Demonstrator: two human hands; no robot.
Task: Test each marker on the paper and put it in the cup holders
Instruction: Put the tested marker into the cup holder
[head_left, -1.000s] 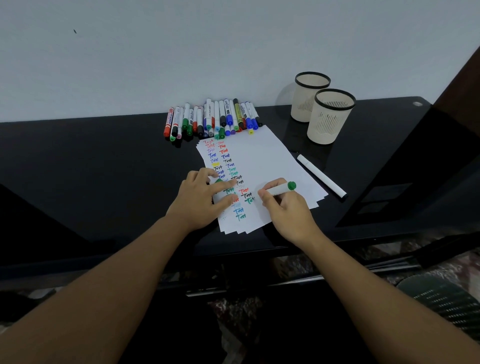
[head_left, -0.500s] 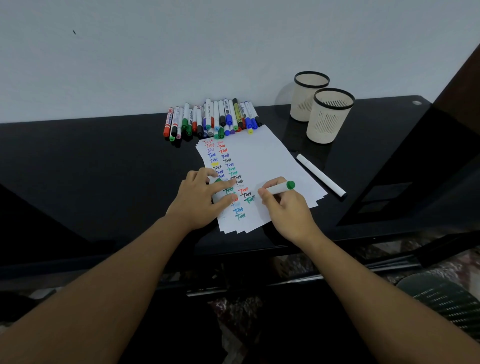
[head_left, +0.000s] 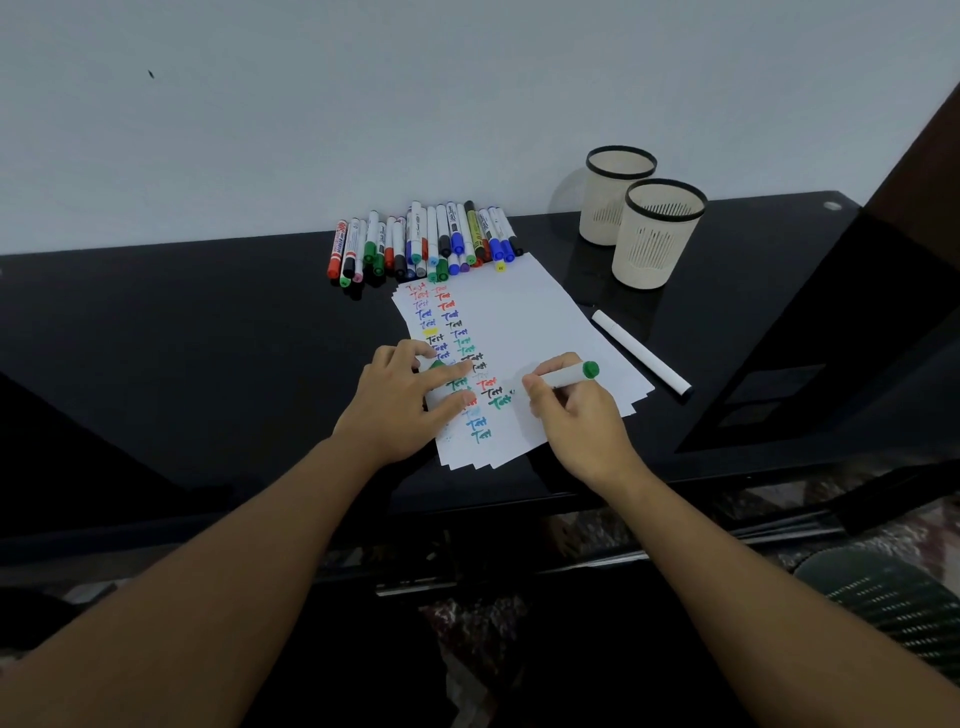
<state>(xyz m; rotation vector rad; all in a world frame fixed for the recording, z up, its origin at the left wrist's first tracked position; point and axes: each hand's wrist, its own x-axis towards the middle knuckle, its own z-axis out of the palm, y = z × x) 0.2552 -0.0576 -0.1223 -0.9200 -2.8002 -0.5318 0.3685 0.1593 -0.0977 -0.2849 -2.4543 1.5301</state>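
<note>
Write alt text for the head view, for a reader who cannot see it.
A right hand writes with a green marker on fanned white paper covered in coloured test words, while the left hand presses the sheets flat. Behind lie a row of markers, two empty-looking cup holders and one loose white marker.

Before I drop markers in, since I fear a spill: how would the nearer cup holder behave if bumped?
The nearer cup holder looks like thin slotted plastic and seems empty, so probably light. Tall on a glossy black table, it may slide or tip easily.
</note>
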